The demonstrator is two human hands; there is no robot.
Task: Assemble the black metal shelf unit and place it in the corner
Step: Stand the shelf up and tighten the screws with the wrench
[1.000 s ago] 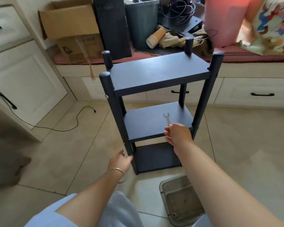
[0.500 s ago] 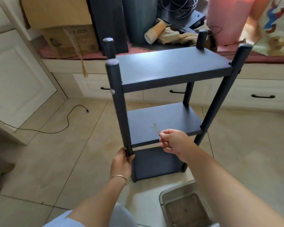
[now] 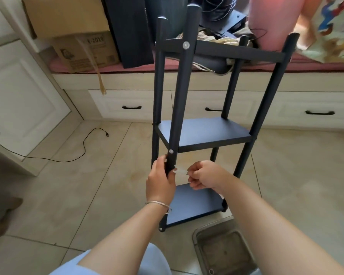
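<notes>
The black shelf unit (image 3: 205, 132) looks fully built from where I stand: four posts, three boards, and silver bolt heads showing at the joints on the near post (image 3: 180, 100). It stands out on the tiled floor (image 3: 87, 185) in front of the white drawer fronts (image 3: 131, 104), leaning a little toward the person rather than sitting square, so the assembly seems done or nearly done, while the move to a corner is not yet made. I would guess a last check or tightening of a bolt is the step in hand, though that is only a reading of the pose. The left hand (image 3: 160, 182) reaches forward and wraps the near post just below the middle board, fingers curled round the tube and thumb across its front. The right hand (image 3: 204, 175) is level with it and just beside it, fingers curled in and pinching a small pale metal tool (image 3: 182, 171), blurred, likely a flat spanner, whose tip points at the post near the left thumb. Both forearms stretch out from below, a thin bracelet (image 3: 159, 204) on the left wrist. A shallow metal tray (image 3: 224, 253) lies on the floor by the person's knees.
</notes>
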